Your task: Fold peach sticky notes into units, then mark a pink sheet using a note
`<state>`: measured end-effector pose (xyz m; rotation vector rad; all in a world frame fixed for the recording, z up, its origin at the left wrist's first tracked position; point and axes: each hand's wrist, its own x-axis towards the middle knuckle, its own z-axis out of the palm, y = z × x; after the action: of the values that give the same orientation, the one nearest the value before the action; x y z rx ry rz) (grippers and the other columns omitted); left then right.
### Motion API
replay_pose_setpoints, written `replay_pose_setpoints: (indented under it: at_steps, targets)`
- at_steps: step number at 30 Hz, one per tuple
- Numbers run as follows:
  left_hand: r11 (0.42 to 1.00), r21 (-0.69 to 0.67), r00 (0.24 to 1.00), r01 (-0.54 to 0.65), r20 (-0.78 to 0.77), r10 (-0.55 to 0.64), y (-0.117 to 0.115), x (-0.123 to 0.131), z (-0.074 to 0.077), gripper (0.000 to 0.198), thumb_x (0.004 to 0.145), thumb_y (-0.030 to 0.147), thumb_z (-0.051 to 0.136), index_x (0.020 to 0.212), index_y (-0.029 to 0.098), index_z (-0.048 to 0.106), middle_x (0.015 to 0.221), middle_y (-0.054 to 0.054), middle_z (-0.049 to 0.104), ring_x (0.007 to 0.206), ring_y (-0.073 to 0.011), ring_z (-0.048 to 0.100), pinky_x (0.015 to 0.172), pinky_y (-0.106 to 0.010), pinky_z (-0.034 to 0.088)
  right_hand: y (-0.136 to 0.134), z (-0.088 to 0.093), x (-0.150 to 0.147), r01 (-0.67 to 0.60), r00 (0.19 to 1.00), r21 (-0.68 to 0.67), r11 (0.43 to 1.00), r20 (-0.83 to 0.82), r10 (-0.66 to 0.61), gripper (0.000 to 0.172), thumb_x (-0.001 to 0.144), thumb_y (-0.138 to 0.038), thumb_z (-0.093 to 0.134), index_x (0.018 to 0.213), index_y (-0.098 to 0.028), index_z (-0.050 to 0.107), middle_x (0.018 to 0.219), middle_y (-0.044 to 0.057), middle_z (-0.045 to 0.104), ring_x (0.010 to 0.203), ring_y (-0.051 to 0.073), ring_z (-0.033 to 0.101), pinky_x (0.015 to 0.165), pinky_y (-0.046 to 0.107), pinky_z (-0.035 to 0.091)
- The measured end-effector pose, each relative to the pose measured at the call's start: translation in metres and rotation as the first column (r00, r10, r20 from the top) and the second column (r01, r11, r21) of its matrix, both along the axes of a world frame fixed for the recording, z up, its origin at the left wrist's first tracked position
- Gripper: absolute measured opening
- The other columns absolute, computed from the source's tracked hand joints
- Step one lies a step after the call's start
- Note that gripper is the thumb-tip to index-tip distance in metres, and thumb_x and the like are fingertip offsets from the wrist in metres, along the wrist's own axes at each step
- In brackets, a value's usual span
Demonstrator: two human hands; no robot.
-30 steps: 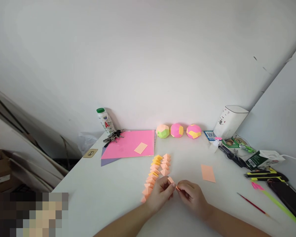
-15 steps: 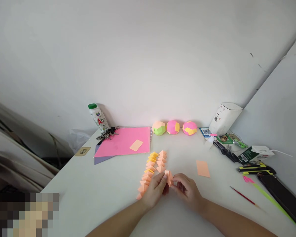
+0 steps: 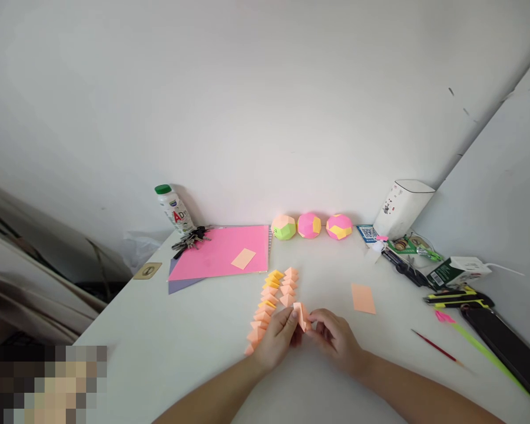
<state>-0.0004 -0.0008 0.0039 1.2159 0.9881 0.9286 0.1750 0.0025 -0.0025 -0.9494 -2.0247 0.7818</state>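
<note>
"Holding what, there?"

"A small folded peach piece [image 3: 301, 313], pinched between both hands. My left hand [image 3: 277, 338] has thumb and fingertips closed on its left side, and my right hand [image 3: 335, 338] nips the right edge, fingers narrow. It sits just above the table [image 3: 181, 341], at the near end of the folded units [image 3: 274, 297]."

"How far along are you?"

"Three paper balls [image 3: 310, 225] stand finished by the wall. Two rows of units lie ready, and one flat peach slip [image 3: 363, 298] lies unfolded to my right. I'd judge this piece part-folded."

"Which way does it point?"

"Its tip seems to point up and away from me, long axis roughly upright. It's small and half hidden by my fingers, so I can't be sure."
</note>
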Motion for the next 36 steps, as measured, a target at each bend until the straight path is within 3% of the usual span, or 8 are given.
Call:
replay_pose_setpoints:
  at_steps: [15,28,36]
  targets:
    - [1.0,0.012,1.0,-0.005,-0.022,0.005,0.001,0.0,-0.001,0.049,0.089,0.061,0.038,0.064,0.019,0.045,0.054,0.002,0.051,0.051,-0.0118,0.045,0.051,-0.025,0.034,-0.002,0.011,-0.002,0.012,0.999,0.057,0.998,-0.034,-0.01,0.015,0.095,-0.028,0.04,0.094,-0.02,0.053,0.064,-0.001,0.055,0.049,0.01,0.047,0.049,0.022,0.039]
    - [0.999,0.046,0.995,-0.01,-0.098,0.014,0.0,0.0,0.004,0.048,0.089,0.058,0.04,0.061,0.018,0.046,0.052,0.002,0.049,0.048,-0.01,0.041,0.048,-0.023,0.032,-0.002,0.012,-0.001,-0.023,0.993,-0.007,1.0,-0.115,0.022,0.009,0.093,-0.024,0.044,0.088,-0.021,0.051,0.069,-0.001,0.054,0.05,0.009,0.044,0.048,0.021,0.036]
    - [0.998,0.056,0.999,0.018,-0.029,-0.016,0.0,-0.002,-0.002,0.039,0.085,0.053,0.053,0.07,0.017,0.052,0.051,0.006,0.045,0.047,-0.0084,0.04,0.047,-0.021,0.03,0.002,0.014,-0.004,-0.045,0.99,0.027,0.999,-0.133,0.048,0.012,0.089,-0.015,0.045,0.083,-0.021,0.054,0.07,0.001,0.059,0.055,0.011,0.048,0.052,0.022,0.04]
